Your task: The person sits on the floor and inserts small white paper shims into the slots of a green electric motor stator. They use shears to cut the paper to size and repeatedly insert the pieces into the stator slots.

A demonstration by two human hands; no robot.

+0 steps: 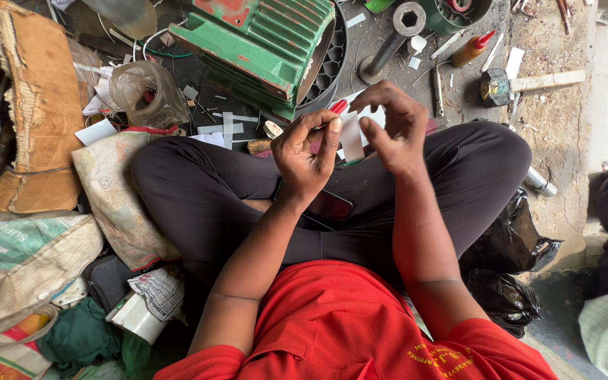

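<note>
The person sat cross-legged on the floor (564, 127), and both hands were raised together over the lap. The left hand (304, 151) pinched the lower edge of a small white paper strip (351, 135) between thumb and fingers; the right hand (392, 130) curled over it from above, fingertips closed on the strip's upper part. So both hands were grasping the same strip, held upright between them, just in front of the green motor housing (262, 49).

As for progress — the work looked to be in its middle. Several similar white strips (228, 127) already lay cut on the floor beside the left knee, near the motor's base, which suggests earlier pieces had been prepared. The strip in hand appeared to be in the course of folding or shaping; whether a crease was already made could not be told. None of the strips could be seen fitted into the motor's slotted core (328, 60), so that part, judging from this view, remained undone. A dark phone (328, 207) rested on the lap, untouched.
</note>
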